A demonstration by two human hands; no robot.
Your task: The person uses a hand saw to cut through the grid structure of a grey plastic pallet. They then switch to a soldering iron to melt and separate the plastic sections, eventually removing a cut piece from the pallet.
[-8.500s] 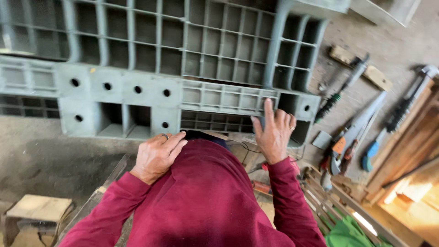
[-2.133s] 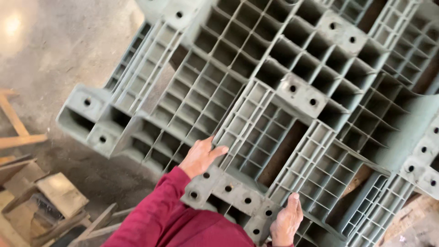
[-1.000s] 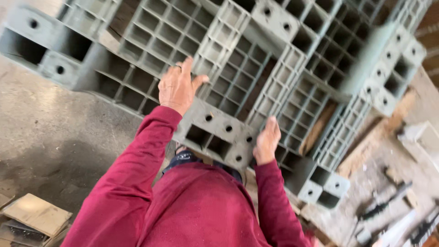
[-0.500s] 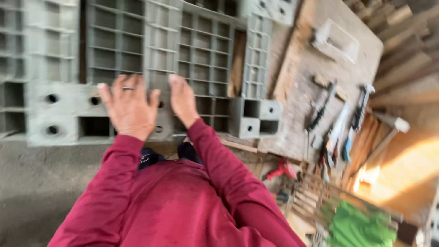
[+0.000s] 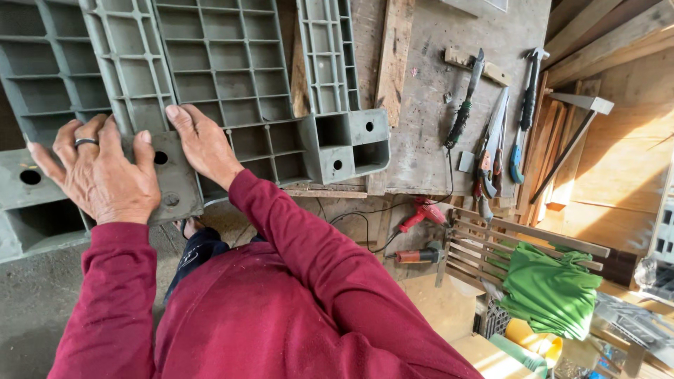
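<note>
Both red-sleeved arms reach forward. The left hand (image 5: 105, 175), ringed, lies flat with fingers spread on the grey plastic pallet (image 5: 210, 91); the right hand (image 5: 203, 144) presses open-palmed just beside it, gripping nothing. Farther right, hand tools (image 5: 491, 133) lie on a wooden board (image 5: 428, 119).

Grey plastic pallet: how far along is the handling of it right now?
Done: the grey plastic pallet lies underside up, ribs and foot blocks showing, partly on the wooden workbench. In hand: left hand and right hand both press flat on a foot block at its near edge. Left: the hand saw and hammer on the bench and the red power drill on the floor lie untouched.
</note>
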